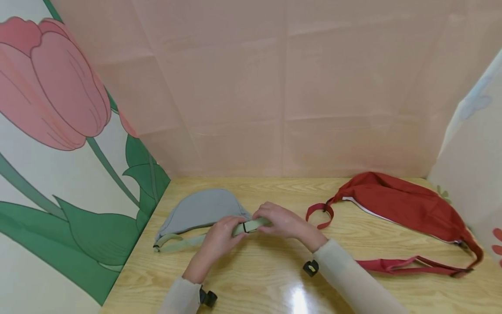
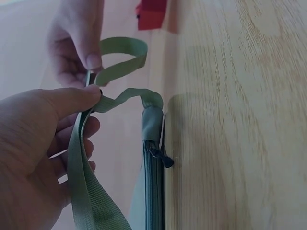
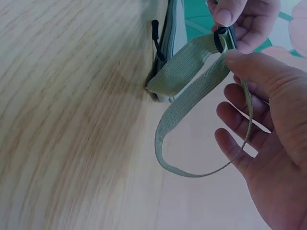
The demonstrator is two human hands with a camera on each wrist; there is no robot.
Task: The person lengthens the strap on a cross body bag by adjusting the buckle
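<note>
A grey-blue waist bag (image 1: 208, 208) lies at the back left of the table, its pale green strap (image 1: 256, 224) drawn out toward the front. My left hand (image 1: 219, 237) pinches the strap between thumb and fingers, just left of a black strap slider (image 1: 245, 227). On the slider's other side, my right hand (image 1: 283, 221) pinches the webbing with thumb and forefinger. The right wrist view shows a loose loop of strap (image 3: 165, 153) hanging below the right fingers. A dark zipper pull (image 2: 161, 156) hangs at the bag's end in the left wrist view.
A red waist bag (image 1: 408, 211) lies at the right of the wooden table (image 1: 266, 279). Its red strap (image 1: 412, 266) runs along the front toward my right sleeve, and a small strap loop (image 1: 307, 213) curls at its left end. A pink sheet (image 1: 282, 96) hangs behind.
</note>
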